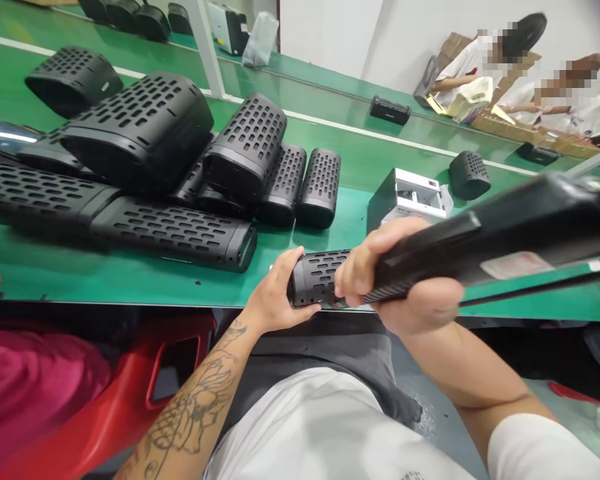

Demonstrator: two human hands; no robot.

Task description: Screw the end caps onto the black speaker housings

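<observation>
My left hand (279,297) is wrapped round one end of a black perforated housing (314,275), shaped like a speaker casing, at the table's near edge. My right hand (405,283) grips a black inline electric screwdriver (500,233) with a lever along its side and a pale label. The tool's thick end points up to the right, close to the camera. Its tip is hidden behind my right fingers, over the housing's right part, so I cannot tell whether it touches.
Several similar black housings (145,127) lie stacked at the left, with another housing (319,187) standing ahead. A white-and-grey box-shaped device (414,193) stands beyond my right hand. Across the green table (350,207) people work by cardboard boxes. A red stool (130,373) is at lower left.
</observation>
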